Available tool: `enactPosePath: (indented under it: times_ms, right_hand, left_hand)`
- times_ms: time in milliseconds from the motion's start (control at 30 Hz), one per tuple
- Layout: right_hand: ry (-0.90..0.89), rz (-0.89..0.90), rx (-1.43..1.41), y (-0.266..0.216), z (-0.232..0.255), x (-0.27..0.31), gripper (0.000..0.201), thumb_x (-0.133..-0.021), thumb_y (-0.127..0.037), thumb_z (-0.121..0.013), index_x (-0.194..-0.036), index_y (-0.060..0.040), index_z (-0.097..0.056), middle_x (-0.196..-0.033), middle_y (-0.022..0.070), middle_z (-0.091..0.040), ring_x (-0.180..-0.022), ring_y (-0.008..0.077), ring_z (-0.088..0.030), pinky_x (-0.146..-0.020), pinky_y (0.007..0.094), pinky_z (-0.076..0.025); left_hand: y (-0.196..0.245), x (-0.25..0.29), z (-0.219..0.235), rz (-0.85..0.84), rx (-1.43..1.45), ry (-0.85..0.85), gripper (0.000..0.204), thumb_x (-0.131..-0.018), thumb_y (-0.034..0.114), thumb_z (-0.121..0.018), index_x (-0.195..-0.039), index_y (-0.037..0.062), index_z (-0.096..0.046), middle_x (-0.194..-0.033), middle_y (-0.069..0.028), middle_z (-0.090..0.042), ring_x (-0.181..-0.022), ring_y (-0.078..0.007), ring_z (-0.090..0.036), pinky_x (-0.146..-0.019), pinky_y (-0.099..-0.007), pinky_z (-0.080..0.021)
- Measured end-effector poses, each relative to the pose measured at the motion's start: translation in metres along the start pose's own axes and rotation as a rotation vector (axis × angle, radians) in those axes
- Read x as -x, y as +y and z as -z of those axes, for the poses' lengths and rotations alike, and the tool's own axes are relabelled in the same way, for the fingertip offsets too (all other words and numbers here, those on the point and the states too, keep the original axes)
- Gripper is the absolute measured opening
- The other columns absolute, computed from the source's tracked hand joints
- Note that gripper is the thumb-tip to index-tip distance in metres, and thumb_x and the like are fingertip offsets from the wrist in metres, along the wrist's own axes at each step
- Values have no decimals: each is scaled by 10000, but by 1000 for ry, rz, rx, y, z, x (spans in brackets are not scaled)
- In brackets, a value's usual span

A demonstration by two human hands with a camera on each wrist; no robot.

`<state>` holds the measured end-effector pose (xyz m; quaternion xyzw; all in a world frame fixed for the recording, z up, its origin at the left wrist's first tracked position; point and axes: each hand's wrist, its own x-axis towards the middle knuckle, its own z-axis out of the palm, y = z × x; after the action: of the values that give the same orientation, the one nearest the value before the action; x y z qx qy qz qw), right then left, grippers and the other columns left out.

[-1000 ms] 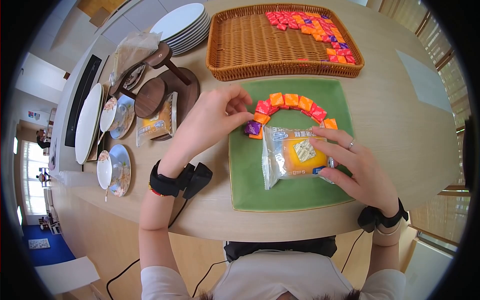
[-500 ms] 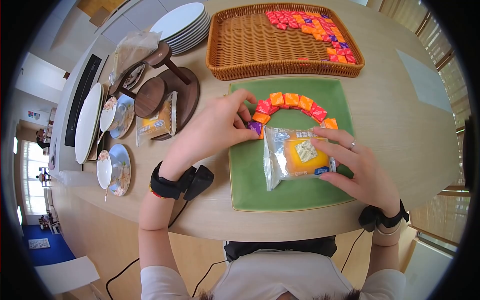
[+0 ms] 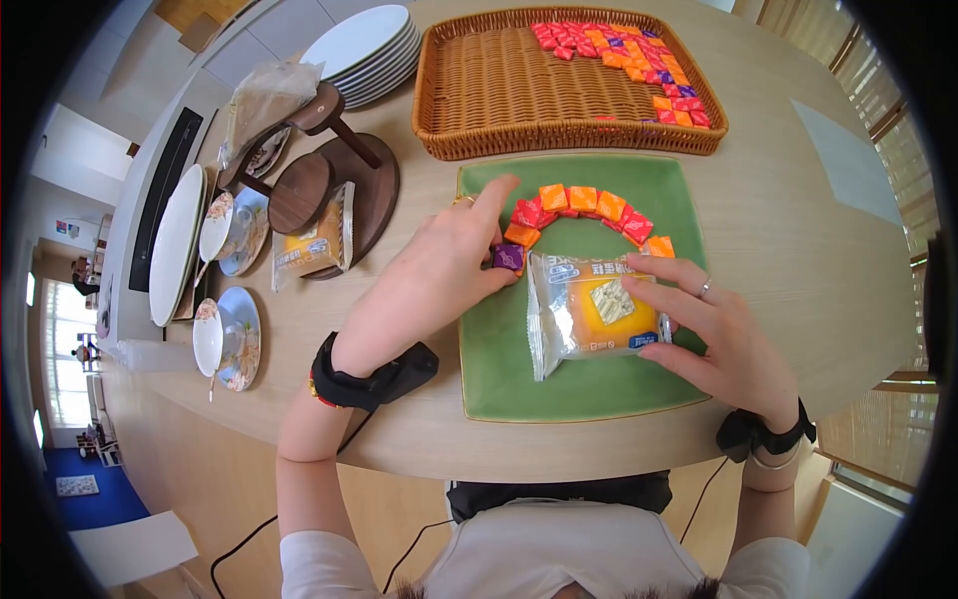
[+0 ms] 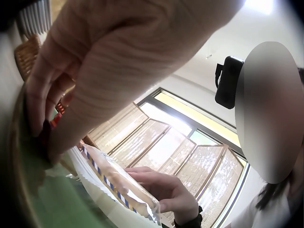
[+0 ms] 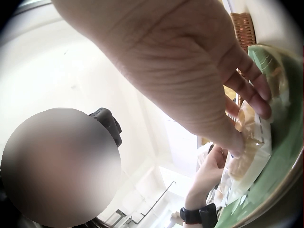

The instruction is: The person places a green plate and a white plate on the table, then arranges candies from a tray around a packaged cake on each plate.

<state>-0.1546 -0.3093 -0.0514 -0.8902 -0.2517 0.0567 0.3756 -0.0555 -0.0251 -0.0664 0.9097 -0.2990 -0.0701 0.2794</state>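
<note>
On the square green plate [image 3: 494, 384], small wrapped candies [image 3: 582, 200] in orange and red form an arch. At its left end lies a purple wrapped candy [image 3: 508, 257]. My left hand [image 3: 439, 255] pinches it between thumb and fingers, the index finger raised; in the left wrist view the fingertips [image 4: 35, 126] come down close over the plate. Below the arch lies a clear-wrapped cake [image 3: 599, 304] with a yellow middle and a pale square on top. My right hand [image 3: 723, 334] holds its right side, fingers on the upper edge and thumb lower down.
Behind the plate stands a wicker tray [image 3: 479, 90] with many more candies at its right. To the left are a dark wooden stand [image 3: 374, 215], another wrapped cake [image 3: 314, 245], floral cups [image 3: 210, 339] on saucers, and stacked white plates [image 3: 359, 45].
My left hand has come down from beside the orange and red candies to the purple one, which has shifted slightly. The wrapped cake has moved slightly right with my right hand on it.
</note>
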Motion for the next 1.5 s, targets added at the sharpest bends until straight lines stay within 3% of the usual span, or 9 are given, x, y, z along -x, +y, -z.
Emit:
enactPosePath:
  times_ms: [233, 600, 1100, 1367, 1500]
  right_hand:
    - [-28, -2, 20, 0, 3, 1, 631, -784, -103, -775, -1376, -87, -558, -1463, 103, -508, -1172, 350, -595, -922, 421, -529]
    - [-35, 4, 53, 1, 3, 2, 658, -776, -107, -776, -1392, -112, -546, -1470, 100, -498, -1195, 348, -583, -941, 427, -525]
    - [-34, 11, 78, 1, 3, 2, 649, -785, -119, -774, -1392, -114, -544, -1473, 91, -494, -1175, 344, -594, -924, 428, -530]
    - [-34, 8, 71, 1, 3, 2, 649, -787, -119, -773, -1394, -116, -543, -1478, 87, -490, -1186, 344, -587, -928, 431, -528]
    - [-38, 11, 76, 1, 3, 3, 679, -769, -123, -787, -1400, -118, -539, -1488, 84, -480, -1188, 343, -586, -935, 432, -525]
  left_hand:
    - [4, 1, 2, -21, -11, -2, 749, -763, 50, -807, -1416, 18, -441, -934, -134, -629, -804, -242, -631, -714, -352, -549]
    - [6, 3, -6, -47, -77, 39, 721, -782, 65, -767, -1424, 30, -442, -967, -133, -615, -848, -254, -619, -794, -373, -532]
    - [9, 6, -4, -56, -131, 61, 755, -766, 62, -785, -1435, 43, -434, -861, -133, -603, -801, -282, -609, -743, -395, -515]
    - [9, 6, 1, -43, -100, 67, 793, -752, 82, -816, -1445, 71, -432, -1044, -136, -605, -845, -256, -624, -783, -379, -533]
    - [10, 8, 0, -21, -115, 29, 800, -753, 76, -813, -1455, 88, -429, -1046, -132, -609, -848, -253, -617, -787, -379, -534]
